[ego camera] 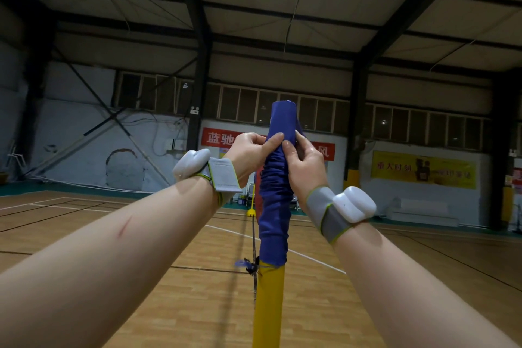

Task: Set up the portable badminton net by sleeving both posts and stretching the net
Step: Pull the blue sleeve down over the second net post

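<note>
Item under inspection: a tall round yellow post (268, 305) standing upright on the wooden court floor (169, 291). It is roughly central in view. Its foot is cut off by the lower frame edge.

A blue fabric sleeve (275, 206) covers the upper part of the post. The cloth is bunched in folds along most of its length, and its lower hem sits where the bare yellow begins. The top of the sleeve stands above both hands as a smooth tube.

Left hand (250, 151): grip pinching the sleeve from its left side, thumb laid across the near face of the cloth. The other fingers are curled behind it.

Right hand (305, 164): grip pinching the sleeve from its right side, thumb on the near face, just beside the left thumb. Fingertips are on the far right edge of the cloth.

Each wrist carries a grey strap with a white plastic wrist unit (354, 203).

A dark cord with a knot (252, 265) hangs close against the post's left side, just below the hem.

Background: a red wall banner (217, 137) and a yellow wall banner (423, 169) on the far wall.
</note>
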`<state>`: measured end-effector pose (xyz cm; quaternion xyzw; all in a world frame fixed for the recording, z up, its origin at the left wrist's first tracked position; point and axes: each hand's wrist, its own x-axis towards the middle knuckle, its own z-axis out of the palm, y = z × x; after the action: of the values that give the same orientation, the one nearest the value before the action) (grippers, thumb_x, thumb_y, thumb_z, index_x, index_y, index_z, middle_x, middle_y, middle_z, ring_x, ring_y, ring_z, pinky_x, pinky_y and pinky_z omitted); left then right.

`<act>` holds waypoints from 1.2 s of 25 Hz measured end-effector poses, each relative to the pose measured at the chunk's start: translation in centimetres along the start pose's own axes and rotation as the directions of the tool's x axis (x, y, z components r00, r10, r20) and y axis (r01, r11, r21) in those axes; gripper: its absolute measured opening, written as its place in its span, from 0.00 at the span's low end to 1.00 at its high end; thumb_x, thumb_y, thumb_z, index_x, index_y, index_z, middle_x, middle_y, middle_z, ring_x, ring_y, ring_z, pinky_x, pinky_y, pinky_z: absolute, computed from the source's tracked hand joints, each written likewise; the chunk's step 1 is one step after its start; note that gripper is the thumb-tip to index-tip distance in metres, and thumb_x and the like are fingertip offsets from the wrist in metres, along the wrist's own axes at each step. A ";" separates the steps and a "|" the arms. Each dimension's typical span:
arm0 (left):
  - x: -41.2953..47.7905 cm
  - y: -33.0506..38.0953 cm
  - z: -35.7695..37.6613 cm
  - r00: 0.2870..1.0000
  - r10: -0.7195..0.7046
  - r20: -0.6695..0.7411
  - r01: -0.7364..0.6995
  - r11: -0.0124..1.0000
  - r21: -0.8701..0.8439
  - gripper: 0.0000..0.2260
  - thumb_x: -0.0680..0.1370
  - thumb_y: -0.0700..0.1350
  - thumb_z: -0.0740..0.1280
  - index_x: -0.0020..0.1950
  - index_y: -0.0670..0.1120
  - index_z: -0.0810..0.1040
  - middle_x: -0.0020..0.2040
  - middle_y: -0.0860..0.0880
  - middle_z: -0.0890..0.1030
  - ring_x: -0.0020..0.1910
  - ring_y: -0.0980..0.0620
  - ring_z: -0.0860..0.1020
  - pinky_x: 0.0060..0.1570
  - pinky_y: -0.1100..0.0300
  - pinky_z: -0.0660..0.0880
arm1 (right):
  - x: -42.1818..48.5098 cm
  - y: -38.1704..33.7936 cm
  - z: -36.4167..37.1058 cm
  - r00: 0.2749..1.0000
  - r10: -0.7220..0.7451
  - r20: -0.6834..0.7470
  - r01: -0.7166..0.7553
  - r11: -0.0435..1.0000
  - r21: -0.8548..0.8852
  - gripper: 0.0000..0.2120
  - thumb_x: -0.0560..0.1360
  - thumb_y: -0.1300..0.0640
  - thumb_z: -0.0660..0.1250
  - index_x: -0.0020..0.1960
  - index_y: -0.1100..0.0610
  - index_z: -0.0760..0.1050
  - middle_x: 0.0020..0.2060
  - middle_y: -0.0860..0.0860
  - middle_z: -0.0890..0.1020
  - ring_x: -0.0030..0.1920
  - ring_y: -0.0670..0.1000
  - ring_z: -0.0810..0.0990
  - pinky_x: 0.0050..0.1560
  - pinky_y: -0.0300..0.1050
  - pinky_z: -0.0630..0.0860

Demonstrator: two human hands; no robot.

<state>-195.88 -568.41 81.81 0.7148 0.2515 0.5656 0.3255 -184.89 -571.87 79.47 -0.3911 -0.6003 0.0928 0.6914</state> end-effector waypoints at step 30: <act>0.5 -1.6 0.9 0.973 0.229 -0.037 -0.230 0.973 -0.023 0.09 0.80 0.45 0.58 0.44 0.43 0.74 0.43 0.52 0.70 0.40 0.57 0.72 0.39 0.69 0.69 | 2.1 -1.4 -0.3 0.993 0.117 0.013 -0.117 0.992 0.043 0.10 0.75 0.48 0.65 0.44 0.52 0.66 0.54 0.61 0.76 0.56 0.60 0.78 0.59 0.60 0.75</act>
<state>-194.87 -567.14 80.82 0.7249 0.1648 0.6148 0.2633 -184.50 -571.70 81.96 -0.4102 -0.5777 0.1482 0.6899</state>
